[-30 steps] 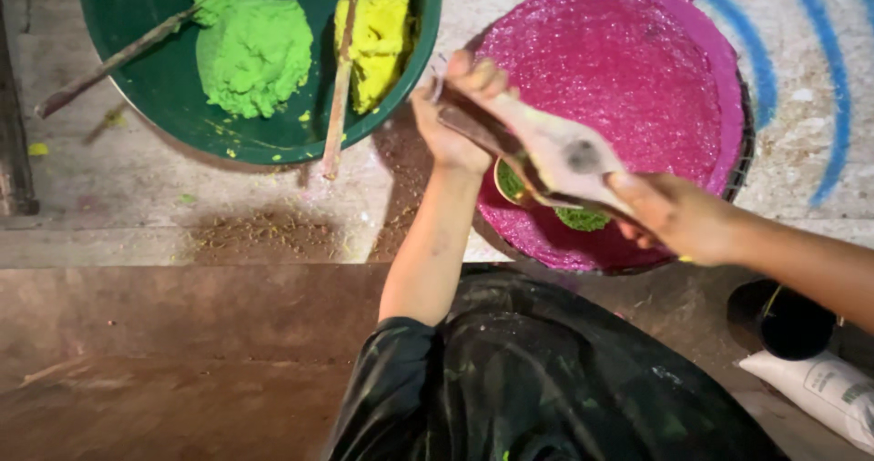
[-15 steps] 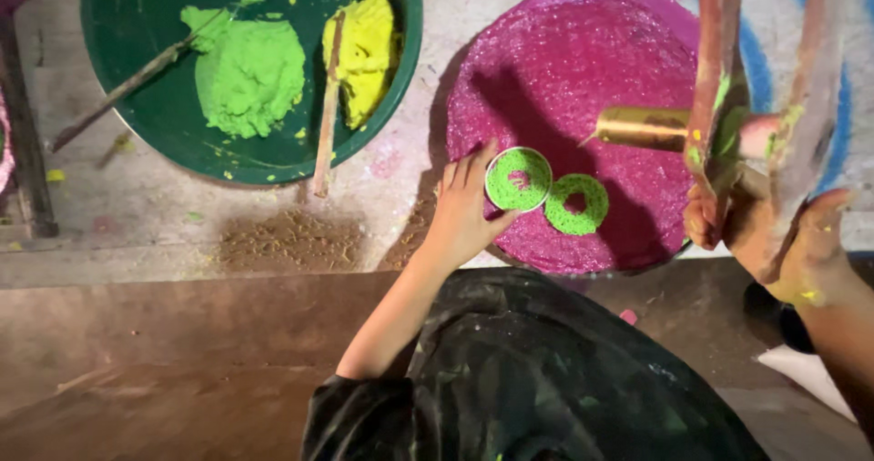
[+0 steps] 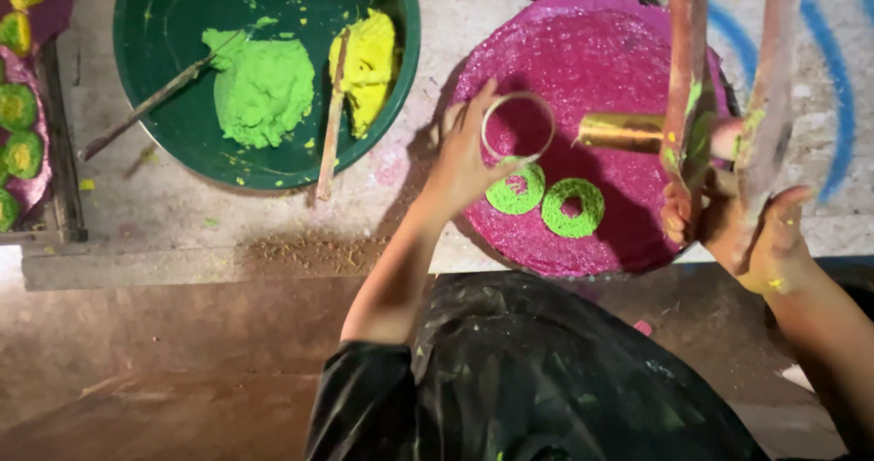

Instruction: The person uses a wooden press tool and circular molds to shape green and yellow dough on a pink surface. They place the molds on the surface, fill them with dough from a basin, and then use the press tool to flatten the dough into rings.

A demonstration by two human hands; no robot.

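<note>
Our left hand (image 3: 464,156) pinches a thin metal ring (image 3: 517,126) at its rim, fingers closed on it, lifting it just above the magenta tray (image 3: 583,51). Directly below the ring, on the tray's glittery pink powder, lies a green powder ring (image 3: 515,191), and just beside it to the right a second green ring (image 3: 574,207), the two nearly touching. Our right hand (image 3: 746,229) is clamped around two long powder-stained sticks (image 3: 687,79), held upright near the tray's right edge; a small brass cylinder (image 3: 622,131) juts out sideways from them over the pink powder.

Further left on the worktop (image 3: 182,215) sits a green basin (image 3: 164,24) holding a mound of green powder (image 3: 262,88) and a smaller mound of yellow powder (image 3: 371,60), each with a wooden stick (image 3: 330,124) resting in or against it. At the far left edge we see another pink surface with green-and-yellow discs (image 3: 20,133). Our dark, paint-flecked clothing (image 3: 546,379) fills the bottom.
</note>
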